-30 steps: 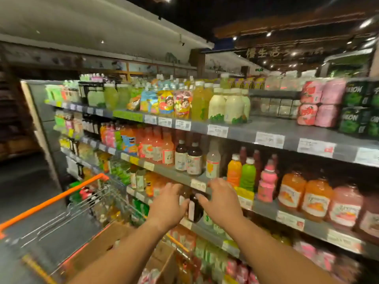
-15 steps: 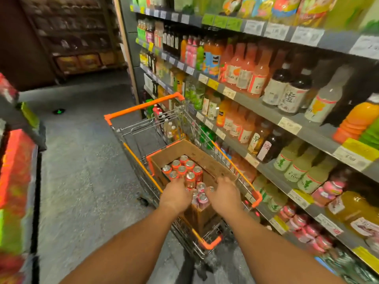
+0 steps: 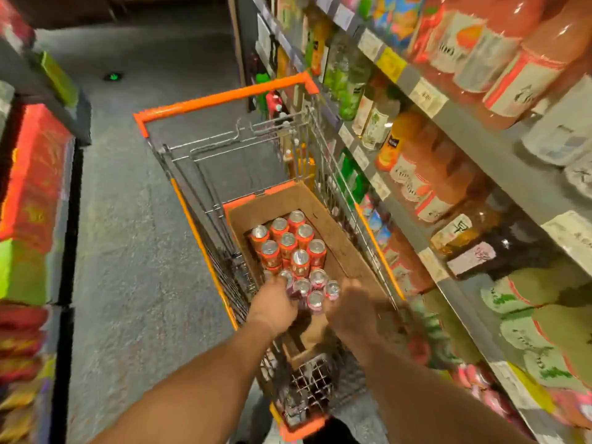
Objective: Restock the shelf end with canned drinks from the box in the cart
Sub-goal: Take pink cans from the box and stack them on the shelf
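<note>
Dim store light leaves the floor (image 3: 128, 251) dark and grainy, while small glints show on the can tops (image 3: 288, 241). The right hand (image 3: 355, 312) is motion-blurred, and the shelves (image 3: 480, 129) smear and bend toward the wide-angle edges.

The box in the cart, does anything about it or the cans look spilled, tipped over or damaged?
Nothing stands out. The cans stand upright in the cardboard box, tops up, none visibly tipped or leaking. The box's open flaps look intact. Both hands, left hand and right hand, are at the nearest cans; motion blur hides their grip.

A shop: price-tagged drink shelves (image 3: 448, 129) flank a wire cart (image 3: 224, 100).
</note>
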`<state>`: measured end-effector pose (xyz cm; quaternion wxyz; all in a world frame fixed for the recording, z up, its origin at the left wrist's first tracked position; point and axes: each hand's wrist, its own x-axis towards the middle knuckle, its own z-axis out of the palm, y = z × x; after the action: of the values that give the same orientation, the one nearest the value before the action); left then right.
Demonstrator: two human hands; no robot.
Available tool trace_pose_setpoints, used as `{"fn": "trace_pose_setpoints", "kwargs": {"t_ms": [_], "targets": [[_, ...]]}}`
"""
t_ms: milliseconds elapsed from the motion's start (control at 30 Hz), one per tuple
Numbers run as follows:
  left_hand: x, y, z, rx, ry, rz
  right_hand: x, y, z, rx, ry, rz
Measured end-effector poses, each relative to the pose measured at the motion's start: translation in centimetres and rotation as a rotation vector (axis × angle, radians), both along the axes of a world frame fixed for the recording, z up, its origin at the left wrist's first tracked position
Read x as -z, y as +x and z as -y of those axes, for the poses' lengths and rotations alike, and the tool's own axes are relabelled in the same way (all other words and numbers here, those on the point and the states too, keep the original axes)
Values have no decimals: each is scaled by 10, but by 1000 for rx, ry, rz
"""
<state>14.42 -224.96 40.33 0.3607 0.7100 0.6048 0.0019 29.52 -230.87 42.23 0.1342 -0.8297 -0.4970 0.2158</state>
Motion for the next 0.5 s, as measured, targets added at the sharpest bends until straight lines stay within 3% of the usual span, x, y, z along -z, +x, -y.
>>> {"fn": "trace_pose_setpoints", "kwargs": {"t_ms": [67, 167, 500], "targets": [[18, 20, -16, -63, -65, -15, 19, 16, -25, -30, -77, -27], [52, 42, -34, -112, -86, 13, 60, 30, -55, -274, -168, 7], [185, 97, -52, -161, -370, -196, 200, 57, -123, -340, -552, 84]]}}
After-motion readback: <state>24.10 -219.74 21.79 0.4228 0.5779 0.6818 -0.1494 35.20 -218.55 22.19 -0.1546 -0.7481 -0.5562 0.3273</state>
